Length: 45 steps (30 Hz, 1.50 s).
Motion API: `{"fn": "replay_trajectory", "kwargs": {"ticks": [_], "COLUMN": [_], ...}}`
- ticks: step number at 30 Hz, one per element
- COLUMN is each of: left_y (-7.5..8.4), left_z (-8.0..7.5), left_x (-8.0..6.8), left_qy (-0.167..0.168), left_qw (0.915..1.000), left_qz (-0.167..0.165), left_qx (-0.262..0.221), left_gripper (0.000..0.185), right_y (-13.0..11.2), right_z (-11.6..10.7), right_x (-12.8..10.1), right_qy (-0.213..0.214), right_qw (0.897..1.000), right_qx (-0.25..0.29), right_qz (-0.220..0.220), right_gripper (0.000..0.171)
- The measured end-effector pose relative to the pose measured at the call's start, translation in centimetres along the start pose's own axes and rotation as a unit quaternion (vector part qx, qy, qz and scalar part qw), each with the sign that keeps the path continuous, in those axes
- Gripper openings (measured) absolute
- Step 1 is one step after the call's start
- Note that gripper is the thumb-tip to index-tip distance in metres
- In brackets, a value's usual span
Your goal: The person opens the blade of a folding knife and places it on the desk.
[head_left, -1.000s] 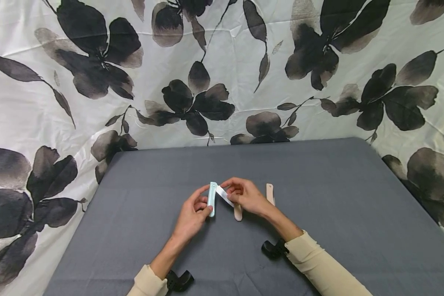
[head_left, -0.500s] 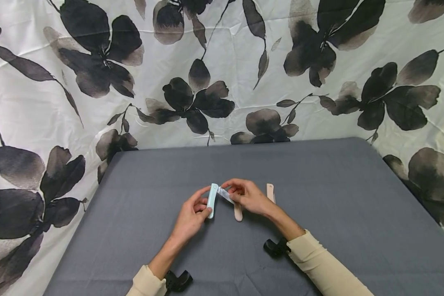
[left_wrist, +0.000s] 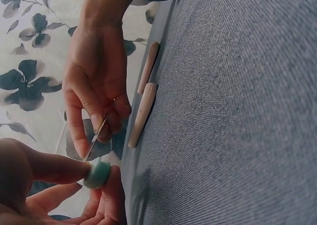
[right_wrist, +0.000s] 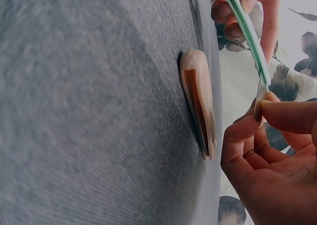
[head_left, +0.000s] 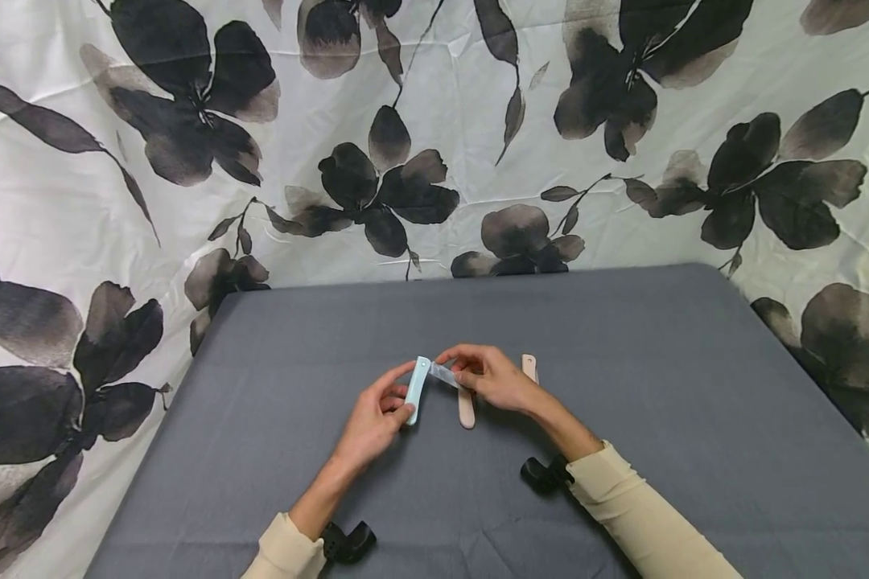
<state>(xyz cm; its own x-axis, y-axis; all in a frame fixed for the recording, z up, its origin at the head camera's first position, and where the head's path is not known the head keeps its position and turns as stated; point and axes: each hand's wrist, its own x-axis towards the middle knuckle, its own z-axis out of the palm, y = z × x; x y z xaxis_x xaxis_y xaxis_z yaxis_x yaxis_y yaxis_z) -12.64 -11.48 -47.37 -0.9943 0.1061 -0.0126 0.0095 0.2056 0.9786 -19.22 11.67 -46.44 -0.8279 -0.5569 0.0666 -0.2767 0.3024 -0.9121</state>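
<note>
A folding knife with a mint-blue handle (head_left: 417,390) is held between both hands above the table, its blade (head_left: 444,375) swung partway out. My left hand (head_left: 372,414) grips the handle by its ends, fingers at the top and thumb near the bottom. The blade is pinched between thumb and fingers of my right hand (head_left: 500,382), which covers its far end. In the right wrist view the slotted side of the mint handle (right_wrist: 250,36) shows. A pink folding knife (head_left: 467,408) lies just below the right hand, partly hidden by it.
Behind the right wrist lies a second pink folding knife (head_left: 529,367), its lower part covered. Grey cloth (head_left: 623,338) covers the table. A white curtain (head_left: 492,96) with dark flowers hangs behind the far edge.
The blade has swung farther out from the handle, now nearer level in the head view. My right hand has shifted slightly right with it, and the handle leans a little more.
</note>
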Motion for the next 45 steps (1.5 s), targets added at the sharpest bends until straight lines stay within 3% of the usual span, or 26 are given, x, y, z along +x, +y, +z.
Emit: {"fn": "replay_trajectory", "kwargs": {"ticks": [7, 16, 29, 45], "left_y": [0.4, 0.6, 1.0, 1.2], "left_z": [-0.1, -0.4, -0.9, -0.9], "left_x": [0.2, 0.5, 0.6, 0.6], "left_qy": [-0.012, -0.035, -0.072, -0.084], "left_qw": [0.9998, 0.9988, 0.9965, 0.9948], "left_qz": [-0.010, -0.018, -0.019, -0.027], "left_qx": [0.012, 0.028, 0.037, 0.052], "left_gripper": [0.065, 0.066, 0.067, 0.064], "right_y": [0.1, -0.3, -0.5, 0.0], "right_z": [-0.8, -1.6, -2.1, -3.0], "right_x": [0.2, 0.6, 0.6, 1.2], "right_qy": [-0.013, -0.024, -0.036, -0.063], "right_qw": [1.000, 0.999, 0.999, 0.997], "right_qx": [-0.009, -0.017, -0.031, -0.044], "right_qz": [-0.005, 0.035, 0.013, -0.018], "right_gripper": [0.029, 0.027, 0.029, 0.028]}}
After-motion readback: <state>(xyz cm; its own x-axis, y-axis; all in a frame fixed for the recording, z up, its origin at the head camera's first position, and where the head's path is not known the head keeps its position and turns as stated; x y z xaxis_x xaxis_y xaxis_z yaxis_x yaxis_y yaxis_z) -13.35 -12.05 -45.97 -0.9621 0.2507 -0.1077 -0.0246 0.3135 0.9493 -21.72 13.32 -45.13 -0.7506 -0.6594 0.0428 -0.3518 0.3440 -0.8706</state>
